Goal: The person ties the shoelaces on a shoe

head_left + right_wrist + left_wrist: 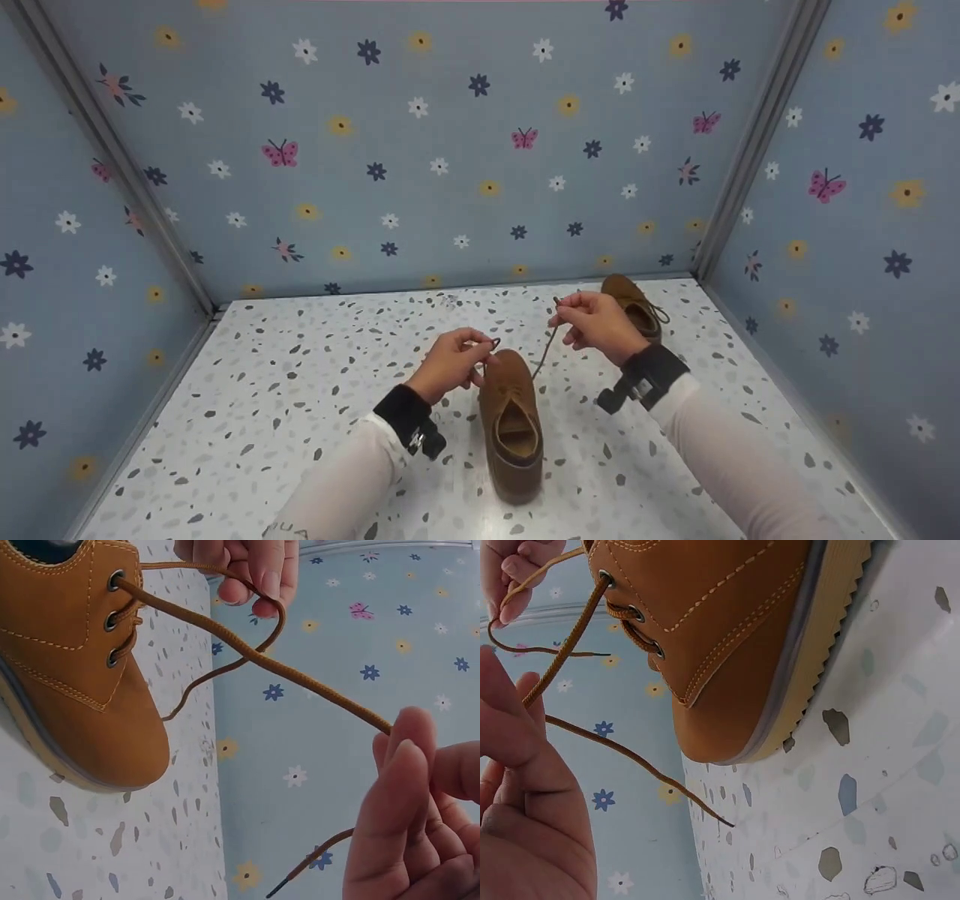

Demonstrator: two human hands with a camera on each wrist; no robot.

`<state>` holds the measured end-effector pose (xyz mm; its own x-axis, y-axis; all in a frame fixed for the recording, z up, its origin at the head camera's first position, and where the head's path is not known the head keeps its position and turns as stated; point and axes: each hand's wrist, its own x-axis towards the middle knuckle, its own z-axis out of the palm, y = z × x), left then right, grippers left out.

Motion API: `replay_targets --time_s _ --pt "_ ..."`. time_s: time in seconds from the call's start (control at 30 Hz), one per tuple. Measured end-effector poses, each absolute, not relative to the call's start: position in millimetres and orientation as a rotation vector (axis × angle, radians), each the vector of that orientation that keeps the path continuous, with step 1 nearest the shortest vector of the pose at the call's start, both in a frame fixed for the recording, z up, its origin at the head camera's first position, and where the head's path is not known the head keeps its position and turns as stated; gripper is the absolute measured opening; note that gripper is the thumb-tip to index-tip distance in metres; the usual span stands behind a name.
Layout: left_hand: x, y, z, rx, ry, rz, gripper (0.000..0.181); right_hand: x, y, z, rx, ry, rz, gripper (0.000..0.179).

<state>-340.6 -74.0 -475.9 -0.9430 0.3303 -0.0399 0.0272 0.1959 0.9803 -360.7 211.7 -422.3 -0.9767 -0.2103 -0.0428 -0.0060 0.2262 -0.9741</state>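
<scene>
A brown lace-up shoe (510,420) stands upright on the speckled surface, its toe pointing away from me. My left hand (455,361) pinches one brown shoelace (574,637) beside the toe, and that lace's loose end dangles below the fingers. Out to the right, my right hand (600,322) pinches the other shoelace (322,694), drawn fairly straight from the top eyelet. Its dark tip hangs under the right fingers in the right wrist view. Lower eyelets on the shoe (67,682) are laced. Neither hand touches the shoe body.
A second brown shoe (628,300) stands at the back right, partly behind my right hand. Blue flowered panels (450,150) enclose the white speckled surface (300,420) at the back and both sides, with grey metal posts (757,142) at the corners.
</scene>
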Motion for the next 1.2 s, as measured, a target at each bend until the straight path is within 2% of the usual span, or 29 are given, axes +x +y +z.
replay_targets --time_s 0.13,0.37,0.57,1.0,1.2 --pt "-342.1 -65.5 -471.7 0.375 2.231 1.775 0.026 -358.7 207.4 -415.6 -0.236 2.388 -1.818 0.022" --pt "-345.5 -47.4 -464.7 0.504 2.286 1.736 0.017 -357.4 199.1 -404.8 -0.363 2.479 -1.744 0.02" --pt "-345.1 -34.1 -462.2 0.626 2.314 1.678 0.023 -356.2 194.8 -399.0 -0.478 2.508 -1.756 0.02" --pt "-341.7 -34.1 -463.8 0.687 2.249 1.549 0.034 -366.1 190.3 -401.5 -0.453 2.587 -1.717 0.017" --pt "-339.8 -33.4 -469.3 0.706 2.287 1.526 0.025 -373.4 182.0 -412.0 -0.436 2.607 -1.593 0.018"
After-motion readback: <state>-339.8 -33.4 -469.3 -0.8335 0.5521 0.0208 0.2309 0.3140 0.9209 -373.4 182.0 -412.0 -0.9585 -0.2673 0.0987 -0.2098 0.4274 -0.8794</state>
